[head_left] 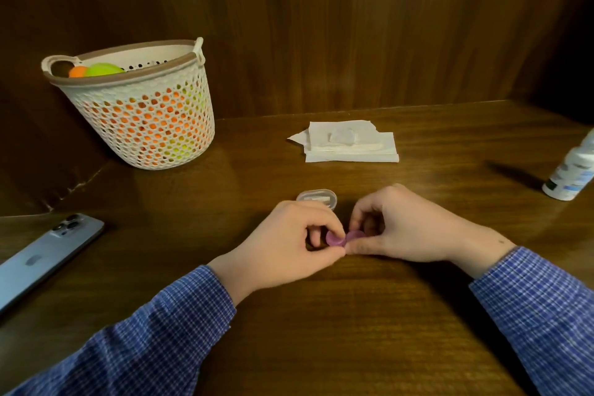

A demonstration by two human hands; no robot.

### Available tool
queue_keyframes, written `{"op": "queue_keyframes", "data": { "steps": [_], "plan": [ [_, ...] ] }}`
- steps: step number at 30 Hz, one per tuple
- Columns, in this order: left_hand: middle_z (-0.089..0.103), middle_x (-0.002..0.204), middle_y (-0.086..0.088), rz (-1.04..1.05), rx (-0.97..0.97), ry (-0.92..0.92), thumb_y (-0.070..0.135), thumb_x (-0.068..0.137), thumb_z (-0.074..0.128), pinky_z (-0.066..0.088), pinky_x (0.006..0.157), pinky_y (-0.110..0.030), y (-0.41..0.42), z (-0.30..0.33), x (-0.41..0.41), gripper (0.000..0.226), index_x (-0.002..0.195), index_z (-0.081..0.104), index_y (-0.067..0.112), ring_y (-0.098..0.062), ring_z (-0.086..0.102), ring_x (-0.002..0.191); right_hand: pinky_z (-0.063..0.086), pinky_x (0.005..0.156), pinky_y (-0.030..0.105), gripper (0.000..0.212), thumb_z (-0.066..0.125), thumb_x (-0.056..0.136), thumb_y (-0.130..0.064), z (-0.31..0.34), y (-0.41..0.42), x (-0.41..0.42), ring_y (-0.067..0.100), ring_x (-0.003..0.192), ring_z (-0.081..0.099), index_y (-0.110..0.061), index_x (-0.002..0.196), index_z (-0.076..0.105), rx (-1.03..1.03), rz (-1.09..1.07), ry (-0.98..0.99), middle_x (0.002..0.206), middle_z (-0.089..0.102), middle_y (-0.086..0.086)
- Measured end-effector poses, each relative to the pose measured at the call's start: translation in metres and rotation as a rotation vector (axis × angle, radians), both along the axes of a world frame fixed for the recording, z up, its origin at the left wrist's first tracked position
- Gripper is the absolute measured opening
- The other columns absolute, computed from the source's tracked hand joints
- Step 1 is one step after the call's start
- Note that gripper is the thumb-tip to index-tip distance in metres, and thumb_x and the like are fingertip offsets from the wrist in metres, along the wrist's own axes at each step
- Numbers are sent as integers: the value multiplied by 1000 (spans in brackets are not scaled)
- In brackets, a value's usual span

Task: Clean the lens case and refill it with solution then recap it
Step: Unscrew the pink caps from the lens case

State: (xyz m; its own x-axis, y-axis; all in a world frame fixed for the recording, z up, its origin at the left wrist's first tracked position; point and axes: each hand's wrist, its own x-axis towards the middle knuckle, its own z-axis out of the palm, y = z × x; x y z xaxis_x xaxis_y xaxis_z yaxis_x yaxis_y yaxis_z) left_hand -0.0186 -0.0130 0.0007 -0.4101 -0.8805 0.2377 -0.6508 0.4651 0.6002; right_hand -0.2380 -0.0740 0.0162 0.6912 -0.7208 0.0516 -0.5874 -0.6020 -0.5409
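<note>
A small purple lens case (343,238) sits low over the wooden table (321,315) at the centre, pinched between both hands. My left hand (283,244) grips its left cap with thumb and fingers. My right hand (401,228) holds the right cap the same way. Most of the case is hidden by fingers. A white solution bottle (570,170) stands at the right edge, apart from the hands. A stack of white tissues (348,143) lies behind the hands.
A small clear plastic container (316,197) lies just behind my left hand. A perforated cream basket (141,116) with orange and green items stands at the back left. A blue phone (45,259) lies face down at the left. Wooden panels wall the back.
</note>
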Motion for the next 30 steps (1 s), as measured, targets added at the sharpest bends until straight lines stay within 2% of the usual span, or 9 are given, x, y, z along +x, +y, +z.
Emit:
{"op": "queue_keyframes", "data": {
  "steps": [3, 5, 8, 10, 12, 14, 18, 30],
  "plan": [
    [76, 96, 9, 58, 31, 35, 29, 85, 81, 62, 72, -34, -1, 0, 4, 18, 103, 80, 29, -18, 71, 86, 54, 62, 14, 34, 70, 70, -68, -5, 1, 4, -2, 79, 66, -38, 86, 74, -14, -7, -29, 79, 71, -17],
    [75, 91, 9, 112, 50, 56, 28, 85, 82, 62, 68, -38, -1, 0, 4, 18, 102, 81, 30, -17, 71, 79, 53, 58, 14, 36, 67, 71, -70, -8, 0, 6, -3, 79, 65, -38, 87, 73, -35, -39, -36, 76, 70, -15],
    [75, 89, 11, 174, 61, 72, 26, 85, 82, 63, 68, -34, -1, 0, 5, 19, 104, 81, 31, -14, 70, 73, 50, 55, 11, 39, 64, 69, -74, -13, 0, 10, -8, 81, 62, -39, 84, 71, -63, -85, -45, 74, 69, -16],
    [75, 94, 16, 188, 58, 86, 24, 85, 82, 63, 72, -26, 0, 0, 6, 20, 104, 81, 31, -6, 70, 75, 48, 54, 12, 37, 66, 71, -73, -15, 0, 12, -9, 83, 62, -39, 83, 70, -77, -96, -49, 75, 69, -16],
    [73, 99, 24, 186, 43, 77, 24, 85, 82, 58, 79, -14, 1, 0, 6, 21, 105, 81, 31, 5, 70, 85, 47, 55, 11, 31, 71, 77, -66, -16, 0, 13, -8, 82, 62, -37, 84, 70, -88, -78, -58, 74, 69, -16],
    [73, 104, 24, 177, 12, 39, 26, 86, 81, 51, 87, -6, 0, 0, 6, 21, 107, 80, 31, 12, 66, 98, 50, 58, 12, 26, 74, 80, -59, -15, 0, 13, -4, 79, 64, -34, 85, 71, -72, -42, -67, 75, 70, -15],
    [76, 111, 17, 163, -15, 12, 27, 87, 81, 53, 93, -11, -2, 0, 7, 21, 108, 80, 30, 13, 64, 105, 56, 63, 21, 23, 78, 83, -51, -11, -6, 14, 4, 76, 66, -29, 87, 72, -32, 31, -59, 79, 72, -10],
    [78, 108, 11, 102, 6, 24, 19, 89, 79, 54, 90, -13, -3, 2, 7, 20, 109, 81, 22, 6, 69, 101, 51, 59, 20, 18, 79, 85, -43, -6, -28, 15, 9, 69, 65, -27, 85, 70, 50, 199, -31, 78, 71, -9]
  ]
}}
